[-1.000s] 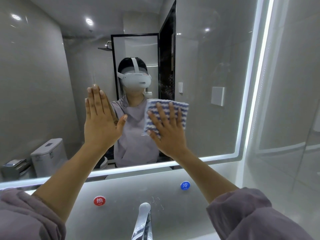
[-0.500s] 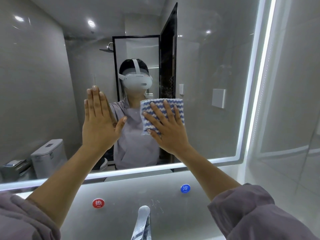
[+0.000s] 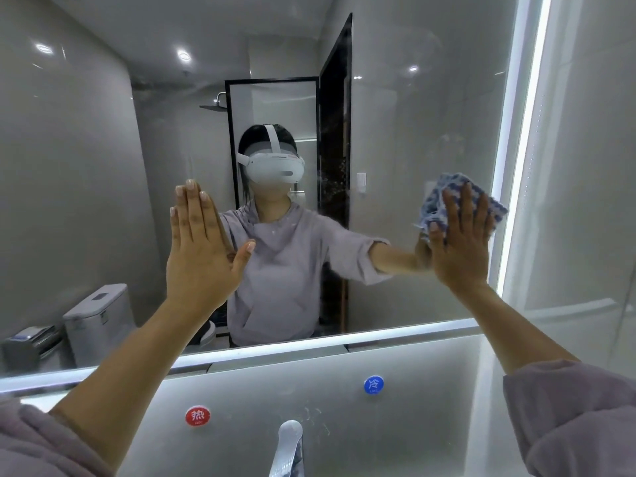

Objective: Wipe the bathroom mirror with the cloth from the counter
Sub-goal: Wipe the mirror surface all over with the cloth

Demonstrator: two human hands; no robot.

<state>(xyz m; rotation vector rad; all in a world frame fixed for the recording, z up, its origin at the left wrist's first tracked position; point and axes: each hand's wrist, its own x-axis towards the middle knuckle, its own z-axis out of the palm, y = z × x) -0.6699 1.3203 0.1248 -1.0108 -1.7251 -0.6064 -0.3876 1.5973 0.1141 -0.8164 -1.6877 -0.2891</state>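
Note:
The large lit-edged mirror [image 3: 413, 115] fills the wall in front of me. My right hand [image 3: 459, 246] presses a blue-and-white striped cloth [image 3: 433, 204] flat against the glass near the mirror's right edge, fingers spread over it. My left hand [image 3: 199, 249] lies flat on the glass to the left of centre, fingers together, with nothing under it. The mirror reflects a person in a grey top with a white headset.
A chrome tap [image 3: 287, 449] rises at the bottom centre. Above it on the back panel sit a red hot-water sticker [image 3: 197, 415] and a blue cold-water sticker [image 3: 373, 385]. A bright light strip [image 3: 523, 132] runs down the mirror's right side beside a white wall.
My right hand has swept the cloth from the middle of the mirror to its right edge. My left hand has stayed pressed on the glass.

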